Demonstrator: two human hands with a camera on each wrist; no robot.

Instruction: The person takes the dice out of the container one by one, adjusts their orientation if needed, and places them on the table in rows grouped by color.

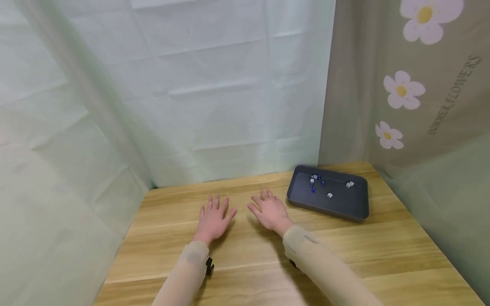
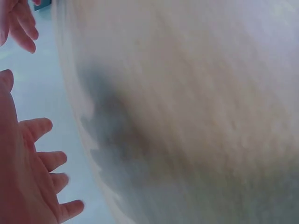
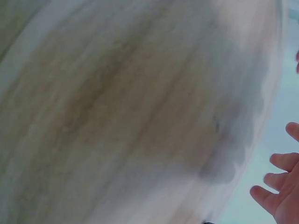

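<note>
Both hands are held over the wooden table (image 1: 245, 255) with fingers spread and palms down. My left hand (image 1: 212, 221) is left of the middle, holding nothing; in the left wrist view its fingers (image 2: 52, 160) are spread apart. My right hand (image 1: 271, 211), also holding nothing, is just left of a dark grey tray (image 1: 325, 209) and apart from it. Several dice lie in the tray: blue dice (image 1: 313, 190) and white dice (image 1: 330, 195) toward its left and middle, and a small group of white dice (image 1: 350, 184) at its right.
A pale sheet (image 1: 229, 106) hangs behind the table and another along its left side. On the right hangs a curtain (image 1: 352, 85) printed with white flowers and lettering. The tray stands near the table's back right corner.
</note>
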